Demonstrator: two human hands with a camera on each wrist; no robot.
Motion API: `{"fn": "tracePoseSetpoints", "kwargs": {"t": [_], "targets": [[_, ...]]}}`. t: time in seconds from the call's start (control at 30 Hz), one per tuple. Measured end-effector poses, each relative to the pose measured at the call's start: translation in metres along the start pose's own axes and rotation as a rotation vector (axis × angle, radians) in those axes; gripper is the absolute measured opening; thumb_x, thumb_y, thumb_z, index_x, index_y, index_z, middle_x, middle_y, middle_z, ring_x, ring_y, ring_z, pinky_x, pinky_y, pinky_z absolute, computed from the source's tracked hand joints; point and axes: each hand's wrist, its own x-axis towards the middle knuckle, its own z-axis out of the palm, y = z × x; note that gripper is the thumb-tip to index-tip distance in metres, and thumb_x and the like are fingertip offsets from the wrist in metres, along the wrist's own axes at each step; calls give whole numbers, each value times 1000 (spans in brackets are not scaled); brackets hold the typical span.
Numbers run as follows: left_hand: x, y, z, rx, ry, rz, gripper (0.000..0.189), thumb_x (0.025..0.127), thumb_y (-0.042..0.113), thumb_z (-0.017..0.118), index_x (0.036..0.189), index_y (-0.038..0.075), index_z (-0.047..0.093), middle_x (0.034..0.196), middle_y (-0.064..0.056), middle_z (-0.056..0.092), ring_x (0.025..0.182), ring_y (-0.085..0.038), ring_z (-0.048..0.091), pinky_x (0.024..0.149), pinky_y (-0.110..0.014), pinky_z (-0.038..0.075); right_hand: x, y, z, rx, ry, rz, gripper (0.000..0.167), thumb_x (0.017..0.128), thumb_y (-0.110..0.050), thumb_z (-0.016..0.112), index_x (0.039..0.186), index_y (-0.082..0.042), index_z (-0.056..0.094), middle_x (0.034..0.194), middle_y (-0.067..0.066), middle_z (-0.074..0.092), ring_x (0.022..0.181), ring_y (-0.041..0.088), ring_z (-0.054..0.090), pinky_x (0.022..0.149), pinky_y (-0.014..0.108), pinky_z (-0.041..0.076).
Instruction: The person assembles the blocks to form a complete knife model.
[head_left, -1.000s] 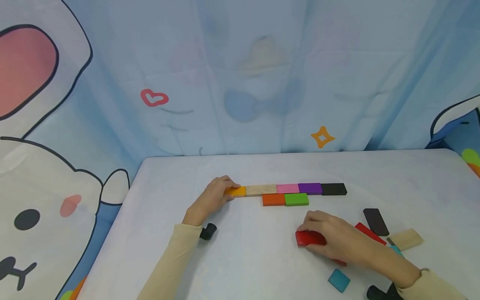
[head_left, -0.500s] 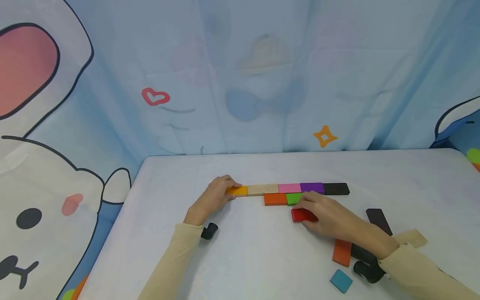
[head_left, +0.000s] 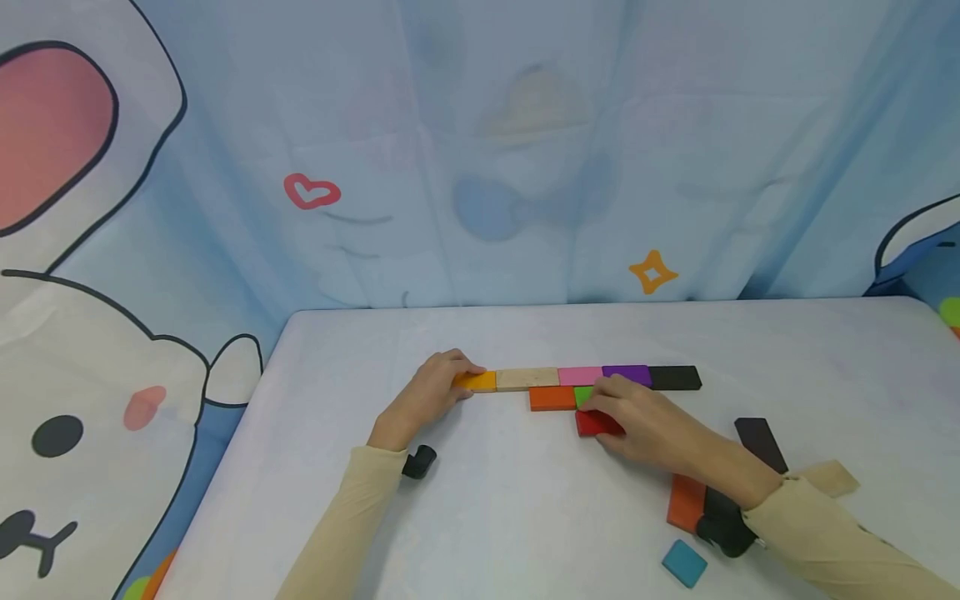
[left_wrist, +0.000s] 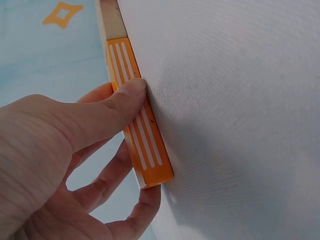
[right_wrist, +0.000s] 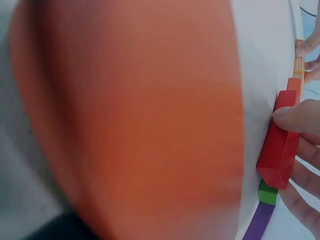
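Observation:
In the head view my left hand (head_left: pixel 429 392) pinches the yellow-orange block (head_left: pixel 480 382) at the left end of a straight row. The left wrist view shows white stripes on this block (left_wrist: pixel 148 147), with the thumb across its face. Rightward along the row follow a plain wooden block (head_left: pixel 527 380), a pink block (head_left: pixel 580 377), a purple block (head_left: pixel 628 375) and a black block (head_left: pixel 675 378). Against its near side lie an orange block (head_left: pixel 552 399) and a green block (head_left: pixel 584 395), partly hidden. My right hand (head_left: pixel 656 427) grips a red block (head_left: pixel 595 423) right at their front edge.
Loose blocks lie at the front right: a dark block (head_left: pixel 760 442), a wooden one (head_left: pixel 831 477), an orange one (head_left: pixel 686 502) and a teal one (head_left: pixel 684 564). The right forearm covers part of this group. A blurred orange surface (right_wrist: pixel 165 120) fills much of the right wrist view.
The right hand has carried the red block away from the loose pile, up and slightly left to the green block. The left hand keeps its hold on the yellow-orange block.

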Motion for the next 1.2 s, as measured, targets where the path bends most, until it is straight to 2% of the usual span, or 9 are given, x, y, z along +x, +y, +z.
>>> {"fn": "tracePoseSetpoints", "kwargs": {"t": [0.3, 0.5, 0.97, 1.2], "targets": [[0, 0, 0, 0, -2, -14, 38, 94, 3, 77, 131, 5, 72, 122, -9, 67, 118, -29, 59, 111, -42, 48, -1, 0, 0, -3, 5, 10, 37, 76, -8, 94, 110, -3, 78, 107, 10, 66, 100, 27, 66, 85, 43, 63], [-1, 1, 0, -2, -6, -26, 38, 94, 3, 76, 132, 6, 72, 122, -9, 66, 119, -29, 59, 112, -43, 47, 0, 1, 2, -5, 23, -14, 37, 76, -7, 94, 109, -2, 79, 106, 9, 65, 98, 26, 65, 84, 41, 63], [0, 3, -1, 5, 4, 5, 36, 94, 3, 77, 130, 4, 72, 121, -9, 67, 118, -29, 60, 110, -43, 49, -2, 2, 2, -48, 28, -18, 37, 75, -7, 94, 109, -2, 79, 107, 10, 66, 98, 27, 66, 83, 42, 63], [-1, 3, -1, -4, 7, -8, 37, 94, 3, 77, 130, 4, 72, 122, -9, 67, 118, -29, 60, 111, -43, 48, -2, 0, 2, -47, 21, -24, 37, 76, -5, 93, 110, -1, 79, 106, 10, 66, 97, 26, 65, 82, 40, 63]]}}
